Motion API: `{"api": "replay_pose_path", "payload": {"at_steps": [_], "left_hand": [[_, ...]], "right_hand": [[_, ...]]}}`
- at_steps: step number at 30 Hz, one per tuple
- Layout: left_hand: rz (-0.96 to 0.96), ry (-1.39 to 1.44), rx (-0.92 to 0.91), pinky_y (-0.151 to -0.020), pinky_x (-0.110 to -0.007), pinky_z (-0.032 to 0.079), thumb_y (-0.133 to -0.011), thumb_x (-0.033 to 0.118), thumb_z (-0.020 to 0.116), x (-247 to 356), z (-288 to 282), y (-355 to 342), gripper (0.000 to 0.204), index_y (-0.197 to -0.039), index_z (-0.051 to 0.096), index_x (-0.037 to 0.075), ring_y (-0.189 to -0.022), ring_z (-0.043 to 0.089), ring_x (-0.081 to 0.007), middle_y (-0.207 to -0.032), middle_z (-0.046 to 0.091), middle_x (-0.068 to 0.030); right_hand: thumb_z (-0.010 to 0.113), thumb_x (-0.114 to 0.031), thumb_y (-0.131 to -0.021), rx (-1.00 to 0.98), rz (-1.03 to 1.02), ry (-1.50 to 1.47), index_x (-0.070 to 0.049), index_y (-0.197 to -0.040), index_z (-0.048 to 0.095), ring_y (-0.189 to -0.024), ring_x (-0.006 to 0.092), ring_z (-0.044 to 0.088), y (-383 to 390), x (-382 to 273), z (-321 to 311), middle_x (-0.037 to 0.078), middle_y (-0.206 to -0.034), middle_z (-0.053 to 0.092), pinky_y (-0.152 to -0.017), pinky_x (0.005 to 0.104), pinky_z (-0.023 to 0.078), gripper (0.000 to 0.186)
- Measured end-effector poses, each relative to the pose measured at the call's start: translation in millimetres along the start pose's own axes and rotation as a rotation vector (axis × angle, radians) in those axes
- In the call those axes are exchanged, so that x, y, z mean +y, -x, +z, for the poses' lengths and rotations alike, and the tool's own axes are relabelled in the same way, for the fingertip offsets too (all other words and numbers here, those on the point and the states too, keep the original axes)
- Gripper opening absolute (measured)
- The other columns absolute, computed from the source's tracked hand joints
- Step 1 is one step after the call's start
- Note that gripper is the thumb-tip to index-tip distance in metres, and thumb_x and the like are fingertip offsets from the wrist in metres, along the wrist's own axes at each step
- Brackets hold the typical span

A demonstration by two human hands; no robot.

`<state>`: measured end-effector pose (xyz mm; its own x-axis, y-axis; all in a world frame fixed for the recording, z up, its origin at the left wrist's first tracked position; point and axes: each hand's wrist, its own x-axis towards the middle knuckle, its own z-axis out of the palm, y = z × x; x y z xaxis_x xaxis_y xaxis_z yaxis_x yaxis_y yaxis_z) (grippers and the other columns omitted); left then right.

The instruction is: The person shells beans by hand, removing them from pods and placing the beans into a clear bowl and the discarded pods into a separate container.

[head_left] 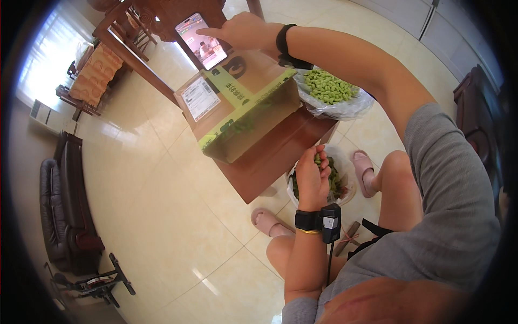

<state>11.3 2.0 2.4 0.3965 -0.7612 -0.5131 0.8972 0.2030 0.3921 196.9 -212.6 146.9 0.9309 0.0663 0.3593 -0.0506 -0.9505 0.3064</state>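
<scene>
My right hand reaches up to a propped phone with a lit screen, index finger extended onto it and the other fingers curled, holding nothing. The phone stands on a cardboard box with green tape, on a brown wooden stool. My left hand is closed around some green pods, over a white lined bin holding green and brown scraps. A plastic bag of shelled green beans lies beside the box, under my right forearm.
My slippered feet are either side of the bin on the tiled floor. A dark leather sofa and black exercise equipment are at left. Wooden furniture stands behind, and another dark seat is at right.
</scene>
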Motion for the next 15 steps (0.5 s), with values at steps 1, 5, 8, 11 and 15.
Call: {"api": "replay_pose_path", "payload": {"at_steps": [1,5,8,11,15], "left_hand": [[-0.001,-0.004,-0.002,-0.043,-0.019,0.027,-0.087,0.012,0.052,-1,0,0,0.011,-0.087,0.053,0.001,-0.056,0.041,-0.0092,-0.070,0.047,-0.0029],[0.006,-0.035,-0.005,-0.045,-0.018,0.029,-0.089,0.012,0.046,-2,-4,0,0.017,-0.093,0.055,-0.002,-0.059,0.040,-0.0078,-0.072,0.048,-0.0025],[0.019,-0.047,-0.010,-0.045,-0.018,0.029,-0.089,0.012,0.045,-3,-2,1,0.017,-0.093,0.054,-0.002,-0.059,0.040,-0.0078,-0.072,0.048,-0.0028],[0.008,-0.039,0.000,-0.044,-0.019,0.027,-0.088,0.013,0.049,-3,-3,-1,0.012,-0.089,0.052,0.001,-0.057,0.039,-0.0089,-0.071,0.046,-0.0025],[0.017,-0.073,0.014,-0.044,-0.019,0.027,-0.088,0.014,0.048,-13,-3,-2,0.012,-0.089,0.052,0.002,-0.058,0.039,-0.0085,-0.071,0.046,-0.0024]], "right_hand": [[0.058,-0.012,-0.081,0.021,0.014,-0.024,-0.027,-0.142,0.026,-0.069,0.0251,0.063,4,1,-3,0.011,-0.075,0.062,-0.058,0.0370,0.049,0.071],[0.058,-0.013,-0.082,0.246,0.117,-0.187,-0.023,-0.136,0.039,-0.063,0.0245,0.061,32,-7,-16,0.012,-0.069,0.060,-0.056,0.0378,0.047,0.058],[0.054,-0.016,-0.087,0.446,0.334,-0.698,-0.015,-0.126,0.051,-0.054,0.0177,0.055,88,-27,-40,0.008,-0.060,0.055,-0.051,0.0316,0.044,0.039],[0.049,-0.020,-0.092,0.177,0.646,-1.422,-0.003,-0.117,0.056,-0.046,0.0069,0.040,172,-73,-69,-0.001,-0.053,0.044,-0.042,0.0218,0.032,0.031],[0.049,-0.018,-0.091,-0.166,1.194,-2.206,0.000,-0.100,0.058,-0.043,0.0063,0.034,266,-104,-28,-0.003,-0.054,0.042,-0.040,0.0208,0.025,0.022]]}}
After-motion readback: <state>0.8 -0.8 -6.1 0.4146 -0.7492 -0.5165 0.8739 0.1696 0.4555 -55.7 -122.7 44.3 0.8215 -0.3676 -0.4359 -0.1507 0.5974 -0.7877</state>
